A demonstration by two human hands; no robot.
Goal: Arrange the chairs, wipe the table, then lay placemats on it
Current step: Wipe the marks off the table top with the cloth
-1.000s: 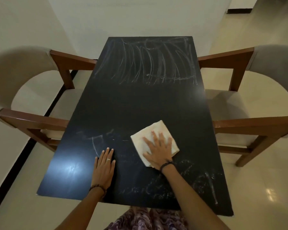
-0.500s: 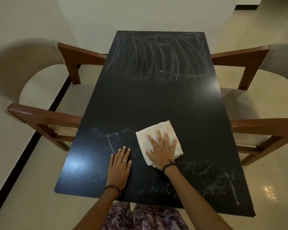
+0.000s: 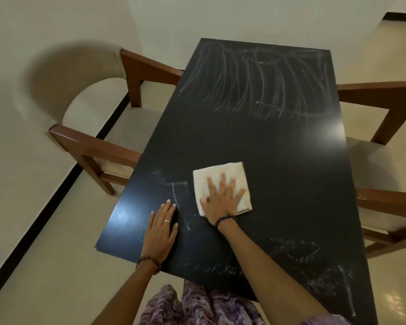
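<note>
A long black table [image 3: 256, 141] carries white chalky streaks at its far end and near its front edge. A folded white cloth [image 3: 230, 174] lies flat on the near half. My right hand [image 3: 222, 200] presses on the cloth with fingers spread. To its left, my left hand [image 3: 161, 228] rests flat on the bare tabletop, fingers together, holding nothing. A wooden chair with a pale cushion [image 3: 108, 127] stands at the table's left side. A matching chair [image 3: 389, 160] stands at the right side. No placemats are in view.
A pale wall [image 3: 244, 15] runs just beyond the table's far end and along the left. A black skirting line [image 3: 56, 191] crosses the cream tiled floor [image 3: 56, 266] at left. My patterned purple clothing [image 3: 197, 306] touches the near table edge.
The view has swung left and tilted, so the table now sits to the right. My right hand and the cloth have slid slightly leftward toward the smudges; my left hand stays planted.
</note>
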